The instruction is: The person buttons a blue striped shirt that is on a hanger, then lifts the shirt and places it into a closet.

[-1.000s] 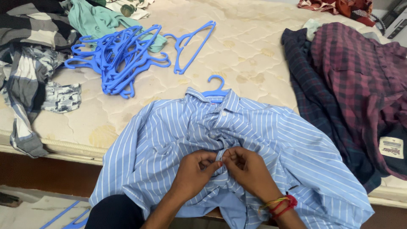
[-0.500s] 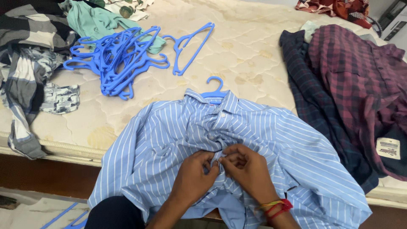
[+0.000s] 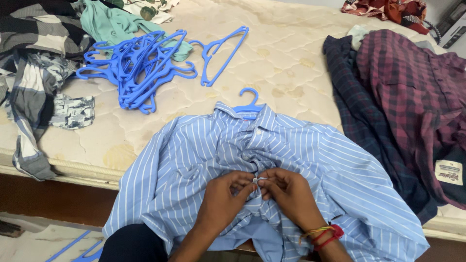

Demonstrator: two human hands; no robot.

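Left hand point(image 3: 224, 198) and right hand point(image 3: 287, 193) meet at the front of a blue striped shirt point(image 3: 194, 160), fingertips of both pinched together on a small white button point(image 3: 256, 180) at the placket. Shirt lies flat on the near edge of the mattress point(image 3: 286, 63), on a blue hanger point(image 3: 250, 103) poking out at the collar. Pile of blue hangers point(image 3: 138, 65) sits up-left of the shirt, plaid shirts point(image 3: 403, 97) to its right, a heap of clothes point(image 3: 34, 73) far left.

A light-blue white-striped shirt point(image 3: 301, 165), bright blue hangers point(image 3: 141, 68), a maroon plaid shirt point(image 3: 417, 97), a cream mattress point(image 3: 286, 58).
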